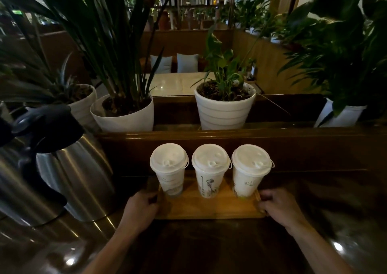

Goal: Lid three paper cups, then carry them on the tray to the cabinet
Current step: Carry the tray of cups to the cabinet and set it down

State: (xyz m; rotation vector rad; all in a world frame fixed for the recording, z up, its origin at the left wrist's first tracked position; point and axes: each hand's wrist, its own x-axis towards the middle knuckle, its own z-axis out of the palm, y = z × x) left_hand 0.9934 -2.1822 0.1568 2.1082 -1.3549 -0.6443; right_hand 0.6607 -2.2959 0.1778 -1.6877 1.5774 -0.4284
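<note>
Tray of light wood lies on the dark wooden surface, and I see my two hands holding it at its short ends. My left hand grips the left end, with the fingers curled over the edge there. My right hand grips the right end in the same way, its fingers bent around the rim. Whether the tray is lifted or rests on the surface, I cannot tell.

Between the two sets of fingers stand three paper cups in one row, all upright and all with a white lid pressed on. The left cup is just beside the fingers of my left hand, the right cup is just beside the fingers of my right hand, and the middle cup is between them (its lid almost touches the lids of both neighbours).

Beyond my fingertips rises a dark wooden ledge, and on it stand white plant pots; one pot is straight beyond the middle cup. Far out from my left fingers stands a steel kettle with a black lid and handle.
</note>
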